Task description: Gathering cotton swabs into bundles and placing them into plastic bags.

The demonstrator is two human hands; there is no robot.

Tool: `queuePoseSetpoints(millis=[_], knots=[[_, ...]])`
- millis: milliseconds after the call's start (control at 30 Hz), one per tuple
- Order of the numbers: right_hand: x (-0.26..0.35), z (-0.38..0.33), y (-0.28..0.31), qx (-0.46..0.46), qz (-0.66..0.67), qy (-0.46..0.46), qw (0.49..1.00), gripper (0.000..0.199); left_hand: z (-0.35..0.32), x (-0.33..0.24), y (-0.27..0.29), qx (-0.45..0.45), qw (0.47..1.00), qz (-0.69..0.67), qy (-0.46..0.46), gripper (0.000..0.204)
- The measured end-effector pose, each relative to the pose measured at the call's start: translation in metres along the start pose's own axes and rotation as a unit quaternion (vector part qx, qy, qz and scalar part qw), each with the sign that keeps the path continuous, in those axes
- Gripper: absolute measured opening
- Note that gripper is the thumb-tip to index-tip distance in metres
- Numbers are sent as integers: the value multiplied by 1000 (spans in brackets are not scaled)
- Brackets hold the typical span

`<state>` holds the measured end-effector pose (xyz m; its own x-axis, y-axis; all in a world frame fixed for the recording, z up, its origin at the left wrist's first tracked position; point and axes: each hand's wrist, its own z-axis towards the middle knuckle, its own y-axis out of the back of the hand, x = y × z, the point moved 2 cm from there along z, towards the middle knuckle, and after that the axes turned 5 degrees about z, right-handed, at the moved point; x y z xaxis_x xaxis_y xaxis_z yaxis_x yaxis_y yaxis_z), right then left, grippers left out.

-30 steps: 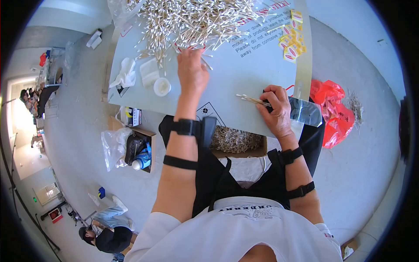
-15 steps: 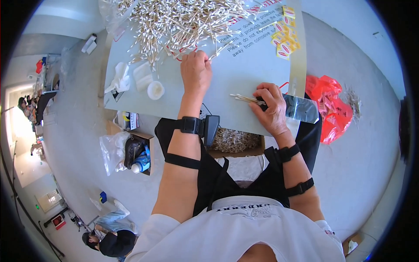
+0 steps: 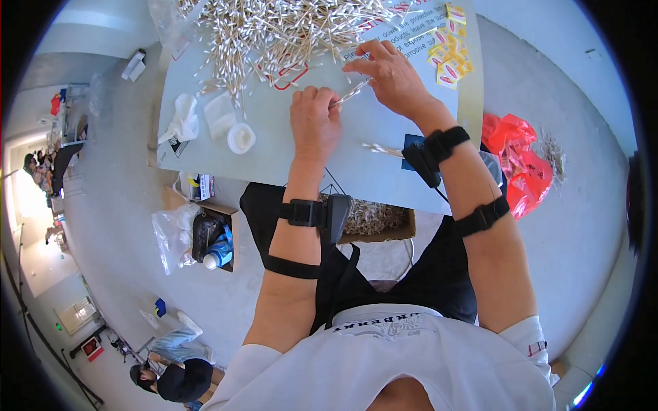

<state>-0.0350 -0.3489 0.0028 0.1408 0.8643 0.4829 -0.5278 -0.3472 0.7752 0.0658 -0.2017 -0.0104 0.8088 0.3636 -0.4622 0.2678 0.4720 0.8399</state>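
Note:
A big heap of white cotton swabs covers the far part of the grey table. My left hand is curled near the table's middle and pinches one end of a small bunch of swabs. My right hand reaches over from the right, its fingertips on the other end of the same bunch. A few more swabs lie loose on the table by my right wrist. Both forearms wear black straps.
A white round lid and crumpled white wrappers lie at the table's left. Yellow sachets sit at the far right. A cardboard box of swabs rests under the table edge; red bags lie on the floor to the right. A person crouches at lower left.
My right hand has left the table's right edge and moved up and left to meet the left hand. The left hand drew back from the heap with swabs. The view shifted closer.

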Motion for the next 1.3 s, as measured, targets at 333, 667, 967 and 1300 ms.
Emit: queuePoseSetpoints(millis=[333, 667, 967, 1300], knots=[[2, -11, 3, -8, -32, -33, 999, 15, -10, 14, 8, -22, 998, -56, 35, 21], [9, -40, 2, 11, 34, -87, 996, 9, -7, 18, 13, -17, 999, 0, 40, 19], [8, -29, -7, 2, 148, -94, 985, 26, -17, 2, 13, 3, 999, -3, 51, 37], [9, -29, -3, 55, 127, -144, 980, 20, -15, -7, 0, -23, 999, -42, 10, 35]])
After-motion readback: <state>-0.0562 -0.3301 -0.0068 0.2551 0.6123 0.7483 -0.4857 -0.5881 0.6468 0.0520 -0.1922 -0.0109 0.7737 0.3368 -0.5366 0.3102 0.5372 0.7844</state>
